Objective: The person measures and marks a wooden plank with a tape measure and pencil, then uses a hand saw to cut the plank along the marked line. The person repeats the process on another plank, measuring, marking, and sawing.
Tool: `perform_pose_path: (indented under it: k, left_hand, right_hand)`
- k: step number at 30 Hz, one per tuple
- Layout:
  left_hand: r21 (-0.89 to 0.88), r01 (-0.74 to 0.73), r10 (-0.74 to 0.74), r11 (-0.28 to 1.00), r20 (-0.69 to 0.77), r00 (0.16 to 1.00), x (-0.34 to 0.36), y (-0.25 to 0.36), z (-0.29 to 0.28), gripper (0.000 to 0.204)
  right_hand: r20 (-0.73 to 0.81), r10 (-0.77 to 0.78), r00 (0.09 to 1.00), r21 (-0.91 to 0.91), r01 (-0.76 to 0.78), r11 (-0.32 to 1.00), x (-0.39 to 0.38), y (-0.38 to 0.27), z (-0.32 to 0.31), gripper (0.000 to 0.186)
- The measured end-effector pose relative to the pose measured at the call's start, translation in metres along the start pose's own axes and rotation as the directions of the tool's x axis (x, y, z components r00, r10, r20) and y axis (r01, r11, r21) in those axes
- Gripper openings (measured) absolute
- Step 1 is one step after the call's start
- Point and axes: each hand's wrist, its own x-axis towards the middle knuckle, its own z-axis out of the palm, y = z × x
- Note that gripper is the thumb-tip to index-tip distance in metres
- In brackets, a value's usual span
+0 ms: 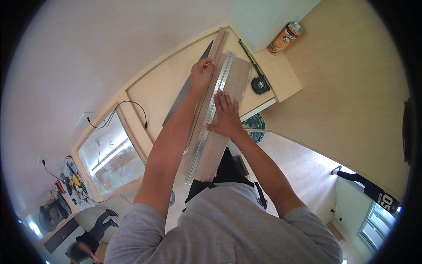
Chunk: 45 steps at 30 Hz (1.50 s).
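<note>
My left hand [203,72] is closed around a small pencil [206,64], its tip near the far end of a long metal ruler [200,154]. The ruler lies lengthwise on a brown wooden board [239,75]. Flat on the board, with fingers stretched over the ruler, rests my right hand [226,115]. Along the left of the ruler runs a narrow wooden strip [218,42], partly hidden by my left hand and forearm. A dark grey flat piece [178,103] shows beneath my left forearm. To the right of the board sits a black tape measure [260,84], its green tape drawn out.
An orange can [285,38] stands on the light wood ledge at the far right. A black cable [132,102] trails from a wall socket. Hand tools [77,180] lie in a pile at the left. Two other people [94,233] are partly visible at the lower edges.
</note>
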Motion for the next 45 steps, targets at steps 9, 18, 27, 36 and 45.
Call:
perform_pose_path:
  k: [9,18,27,36,45]
  left_hand:
    - [0.249,-0.244,0.241,0.937,0.04,0.97,0.05,-0.011,0.015,0.024]
    - [0.355,-0.236,0.239,0.905,0.036,0.97,0.059,-0.01,0.024,0.027]
    - [0.408,-0.311,0.314,0.858,0.061,0.947,0.05,-0.006,0.024,0.026]
    - [0.449,-0.257,0.201,0.856,0.169,0.965,0.024,-0.003,0.0,0.022]
    - [0.47,-0.304,0.257,0.829,0.162,0.953,-0.048,-0.006,-0.023,0.02]
  right_hand:
    - [0.045,0.021,0.999,-0.002,-0.021,1.0,0.002,-0.001,-0.001,0.131]
    - [0.066,0.026,0.998,0.001,-0.026,1.0,0.001,-0.002,-0.003,0.131]
    - [0.06,0.03,0.998,-0.027,-0.029,0.999,0.001,-0.002,-0.003,0.13]
    - [0.051,0.041,0.998,-0.034,-0.039,0.999,0.002,-0.006,-0.006,0.128]
    - [0.059,0.057,0.997,-0.055,-0.053,0.997,0.002,-0.006,-0.003,0.131]
